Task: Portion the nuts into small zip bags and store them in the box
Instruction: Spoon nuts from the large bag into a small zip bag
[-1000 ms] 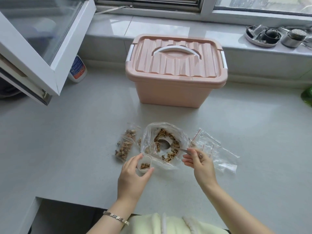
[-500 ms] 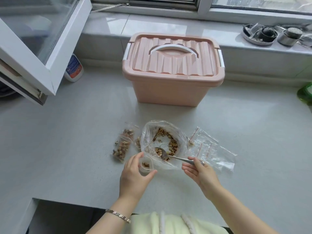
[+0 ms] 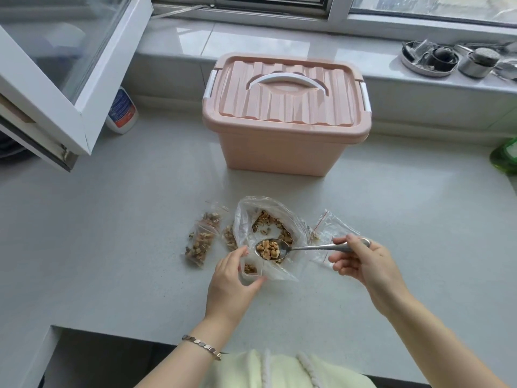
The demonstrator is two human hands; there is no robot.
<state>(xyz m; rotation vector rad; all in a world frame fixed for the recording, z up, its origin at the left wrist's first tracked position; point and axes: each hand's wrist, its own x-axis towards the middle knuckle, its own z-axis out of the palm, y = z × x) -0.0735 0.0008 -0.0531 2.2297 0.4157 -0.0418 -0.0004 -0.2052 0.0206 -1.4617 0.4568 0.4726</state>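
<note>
A large clear bag of walnuts lies open on the grey counter. My right hand grips a metal spoon by the handle; its bowl, heaped with walnut pieces, hovers just above a small zip bag. My left hand holds that small bag open; a few nuts lie inside it. Filled small bags lie to the left of the big bag. Empty zip bags lie to its right. The pink box stands behind, lid closed.
An open white window sash juts over the counter at the left, with a white bottle beneath it. Metal dishes sit on the sill at the far right. A green object shows at the right edge.
My right hand has lifted the spoon out of the big bag, now loaded with walnuts, and carried it left toward the small bag. My left hand has kept holding the small bag.
</note>
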